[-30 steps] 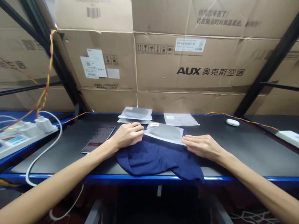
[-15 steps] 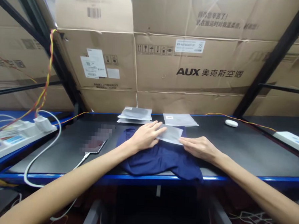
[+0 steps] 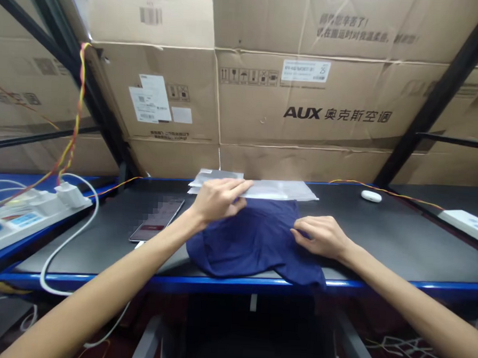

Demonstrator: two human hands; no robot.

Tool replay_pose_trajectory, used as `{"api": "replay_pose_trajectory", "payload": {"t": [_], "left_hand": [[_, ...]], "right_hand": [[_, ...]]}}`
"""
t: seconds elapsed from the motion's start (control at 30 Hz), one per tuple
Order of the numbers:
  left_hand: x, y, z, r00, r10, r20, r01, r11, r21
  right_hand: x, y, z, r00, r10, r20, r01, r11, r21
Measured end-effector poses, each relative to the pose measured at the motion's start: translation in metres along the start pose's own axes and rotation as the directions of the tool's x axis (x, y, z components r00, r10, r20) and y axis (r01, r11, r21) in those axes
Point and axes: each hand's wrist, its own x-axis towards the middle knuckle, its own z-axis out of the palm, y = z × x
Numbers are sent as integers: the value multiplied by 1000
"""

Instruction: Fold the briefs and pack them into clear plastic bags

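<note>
Navy cloth [image 3: 247, 243] lies rumpled on the black table, its lower right part hanging over the blue front edge. My left hand [image 3: 220, 199] is above the cloth's upper left part, fingers stretched towards the translucent packets, thumb apart; nothing shows between thumb and fingers. Beneath and beyond it are the left packets [image 3: 217, 174], partly hidden by the hand. More translucent packets [image 3: 294, 190] lie flat at the back, just right of its fingertips. My right hand [image 3: 320, 236] rests by the cloth's right edge, fingers bent, with a gap between thumb and forefinger.
A phone [image 3: 156, 223] with a white cable lies left of the cloth. Power strips stand at the far left [image 3: 32, 216] and far right [image 3: 467, 225]. A small white case [image 3: 371, 196] sits at the back right. Cardboard [image 3: 250, 110] and dark metal posts rise behind.
The packet held over the cloth has moved back to lie among the rear packets. My left hand has shifted left and slightly back; my right hand has let go, staying nearly in place.
</note>
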Motion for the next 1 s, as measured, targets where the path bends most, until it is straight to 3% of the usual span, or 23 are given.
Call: {"api": "replay_pose_trajectory", "payload": {"t": [0.1, 0.23, 0.4, 0.63, 0.77, 0.83, 0.9, 1.0], "left_hand": [[6, -32, 5, 979, -203, -8, 203, 978, 50], [3, -71, 27, 903, -414, 118, 394, 905, 160], [-11, -88, 46, 878, -396, 268, 370, 918, 145], [-14, -89, 45, 857, -394, 331, 386, 918, 93], [-15, -80, 40, 898, -363, 248, 360, 931, 62], [-19, -67, 36, 938, -283, 202, 297, 954, -44], [-24, -51, 30, 958, -153, 243, 203, 959, -196], [-35, -28, 25, 899, 19, 438, 155, 920, -359]], "right_hand": [[3, -2, 3, 995, -30, 100, 20, 995, 97], [3, -1, 6, 988, -16, 156, -13, 982, 187], [2, 2, 8, 983, 16, 183, -60, 970, 235], [3, 3, 7, 976, 48, 210, -108, 953, 284], [6, 5, 8, 970, 98, 222, -170, 927, 334], [9, 8, 9, 958, 138, 253, -222, 914, 339], [14, 9, 10, 929, 178, 325, -287, 901, 325], [25, 6, 12, 850, 191, 491, -372, 878, 302]]}}
